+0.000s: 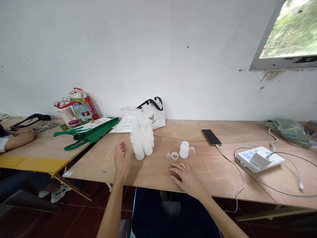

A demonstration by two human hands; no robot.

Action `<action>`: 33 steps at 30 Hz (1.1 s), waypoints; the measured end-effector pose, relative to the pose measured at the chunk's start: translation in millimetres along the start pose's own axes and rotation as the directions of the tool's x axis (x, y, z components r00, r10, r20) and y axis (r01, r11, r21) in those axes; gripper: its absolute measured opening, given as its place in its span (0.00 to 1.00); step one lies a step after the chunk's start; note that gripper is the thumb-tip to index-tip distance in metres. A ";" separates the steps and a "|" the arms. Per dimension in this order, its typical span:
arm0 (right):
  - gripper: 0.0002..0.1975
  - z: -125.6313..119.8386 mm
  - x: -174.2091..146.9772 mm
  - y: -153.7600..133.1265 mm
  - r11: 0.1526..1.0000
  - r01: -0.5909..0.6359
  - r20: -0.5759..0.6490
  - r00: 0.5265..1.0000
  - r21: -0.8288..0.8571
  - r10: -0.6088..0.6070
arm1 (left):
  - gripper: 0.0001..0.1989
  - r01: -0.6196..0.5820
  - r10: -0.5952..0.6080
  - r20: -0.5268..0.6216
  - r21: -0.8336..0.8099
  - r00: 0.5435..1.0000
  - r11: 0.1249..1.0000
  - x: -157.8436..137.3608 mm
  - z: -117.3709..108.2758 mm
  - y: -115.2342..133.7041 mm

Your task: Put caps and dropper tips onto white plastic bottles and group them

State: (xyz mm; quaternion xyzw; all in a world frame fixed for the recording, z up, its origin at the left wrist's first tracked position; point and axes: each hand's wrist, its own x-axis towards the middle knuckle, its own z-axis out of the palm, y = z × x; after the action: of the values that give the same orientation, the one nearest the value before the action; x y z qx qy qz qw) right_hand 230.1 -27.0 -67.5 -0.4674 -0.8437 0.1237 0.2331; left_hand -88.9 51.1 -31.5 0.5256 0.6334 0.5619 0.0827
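One bottle [184, 150] open, apparently nothing fitted yet
Right of centre, ring [174, 155], teat [168, 155] and cover [192, 151] loose; left hand [121, 157] half-curled, right hand's [184, 177] fingers spread, both seemingly empty.

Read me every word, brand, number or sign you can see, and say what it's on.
"承诺", probably, and "!": red-green-blue printed bag; other characters unclear.
"V"-like angular logo: white bag with black handles; lettering beneath too small.
Too blurred to read: green fabric bag, flat white plastic packet, white rectangular power strip, small white table label, small green card.
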 end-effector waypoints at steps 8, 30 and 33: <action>0.13 5.3 -0.3 4.1 1.000 -0.001 -0.009 1.000 0.011 0.001 | 0.14 -0.097 0.079 -0.136 -0.128 0.987 0.987 -40.4 13.9 64.8; 0.15 -0.6 0.7 -1.8 1.000 0.007 -0.004 1.000 0.003 -0.007 | 0.24 -0.482 0.371 0.688 -0.035 0.624 0.875 -112.7 89.2 47.7; 0.13 -0.2 1.2 -1.4 1.000 0.008 -0.011 1.000 0.013 -0.008 | 0.25 -0.492 0.374 0.699 -0.036 0.610 0.870 -112.8 90.0 44.7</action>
State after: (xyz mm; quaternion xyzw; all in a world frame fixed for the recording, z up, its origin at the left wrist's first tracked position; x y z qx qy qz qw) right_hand 228.6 -26.7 -66.5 -0.4632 -0.8435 0.1257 0.2413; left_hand 48.2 13.6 -82.5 0.8371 0.4532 0.2775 0.1297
